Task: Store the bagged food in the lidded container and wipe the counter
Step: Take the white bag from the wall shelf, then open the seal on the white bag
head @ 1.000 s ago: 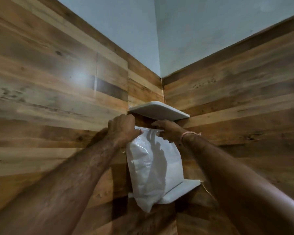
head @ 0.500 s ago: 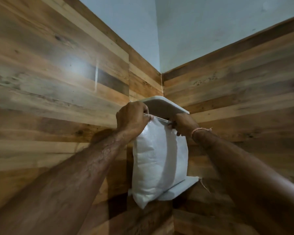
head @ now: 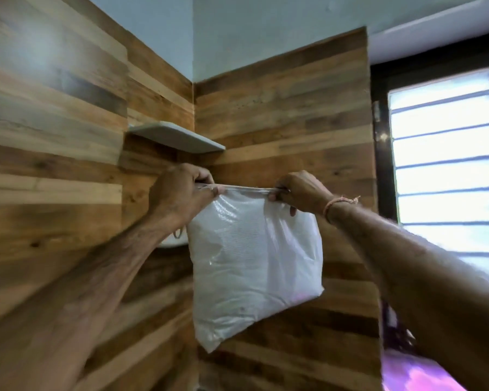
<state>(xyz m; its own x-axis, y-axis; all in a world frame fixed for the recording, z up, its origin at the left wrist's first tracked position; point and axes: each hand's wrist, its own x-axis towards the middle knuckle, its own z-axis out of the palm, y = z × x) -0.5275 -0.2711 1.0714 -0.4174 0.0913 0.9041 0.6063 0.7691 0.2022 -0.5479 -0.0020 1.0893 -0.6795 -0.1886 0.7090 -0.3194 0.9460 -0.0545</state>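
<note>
A full white plastic bag [head: 251, 266] hangs in mid-air in front of the wood-panelled corner. My left hand [head: 178, 193] grips its top left corner and my right hand [head: 299, 190] grips its top right corner, so the top edge is stretched taut between them. The bag's lower corner points down and hangs free of any surface. No lidded container and no counter are in view.
A white corner shelf [head: 178, 135] juts from the wall above my left hand. A sliver of a second, lower white shelf [head: 172, 241] shows behind my left wrist. A barred window [head: 446, 162] fills the right side, with something pink [head: 415, 373] below it.
Both hands have lifted the bag off the lower corner shelf and carried it right, away from the corner. The view has swung right and the window has come into sight.
</note>
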